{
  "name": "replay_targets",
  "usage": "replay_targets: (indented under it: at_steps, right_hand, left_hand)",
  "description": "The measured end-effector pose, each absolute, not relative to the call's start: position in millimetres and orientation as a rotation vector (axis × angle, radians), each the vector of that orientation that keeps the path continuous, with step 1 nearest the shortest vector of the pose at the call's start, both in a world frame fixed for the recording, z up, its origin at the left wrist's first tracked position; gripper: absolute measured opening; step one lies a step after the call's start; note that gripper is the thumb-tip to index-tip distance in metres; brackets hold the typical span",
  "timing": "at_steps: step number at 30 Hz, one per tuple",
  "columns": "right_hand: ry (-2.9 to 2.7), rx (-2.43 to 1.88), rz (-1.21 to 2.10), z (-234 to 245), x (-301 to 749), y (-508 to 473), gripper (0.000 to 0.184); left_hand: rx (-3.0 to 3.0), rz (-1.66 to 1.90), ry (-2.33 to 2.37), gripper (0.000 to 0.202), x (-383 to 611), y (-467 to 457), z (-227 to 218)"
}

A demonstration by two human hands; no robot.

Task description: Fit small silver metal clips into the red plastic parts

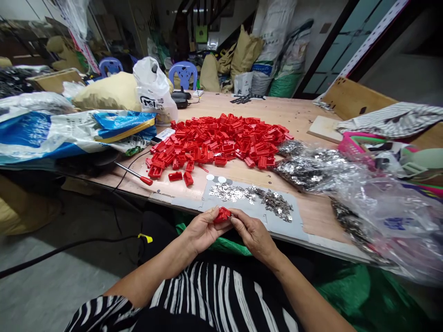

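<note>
My left hand [202, 230] and right hand [253, 234] both grasp one red plastic piece [222, 215] at the fingertips, just off the worktop's [311, 212] near edge. Small metal parts [249, 196] lie along that edge; the right hand may hold one too. A red pile [221, 138] fills the middle.

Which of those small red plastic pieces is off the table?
The red plastic piece held between left hand and right hand; the rest lie on the wooden table.
</note>
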State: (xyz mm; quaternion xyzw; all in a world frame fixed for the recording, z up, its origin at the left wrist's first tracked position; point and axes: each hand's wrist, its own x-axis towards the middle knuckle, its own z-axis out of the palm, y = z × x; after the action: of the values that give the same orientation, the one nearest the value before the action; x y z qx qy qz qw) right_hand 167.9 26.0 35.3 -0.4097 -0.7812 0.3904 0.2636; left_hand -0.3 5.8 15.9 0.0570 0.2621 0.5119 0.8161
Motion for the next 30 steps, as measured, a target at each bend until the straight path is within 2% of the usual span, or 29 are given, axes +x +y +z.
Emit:
replay_targets:
  at_steps: [6,10,14,17,22,26,30]
  right_hand:
    - [-2.007,-1.2,1.155,24,174,27,0.04]
    - [-2.067,-1.429,0.872,25,191,40,0.034]
    - [-2.094,-1.672,0.425,24,213,62,0.023]
    - [-2.135,-1.833,0.244,23,217,76,0.021]
    - [-2.157,-2.004,0.118,26,204,87,0.017]
    - [-2.16,-1.995,0.091,25,199,90,0.012]
    - [-2.145,-1.935,0.087,20,203,89,0.011]
  left_hand:
    - [0.179,1.047,0.612,0.022,-1,-3,11]
    - [0.256,0.927,0.763,0.024,-10,-10,-1]
    - [0.078,0.825,0.924,0.011,-15,-11,-24]
    - [-0.027,0.814,0.983,0.01,-14,-9,-36]
    - [-0.066,0.837,1.024,0.013,-9,-7,-39]
    - [-0.061,0.833,1.04,0.007,-11,-8,-38]
    - [0.066,0.842,1.012,0.015,-12,-13,-36]
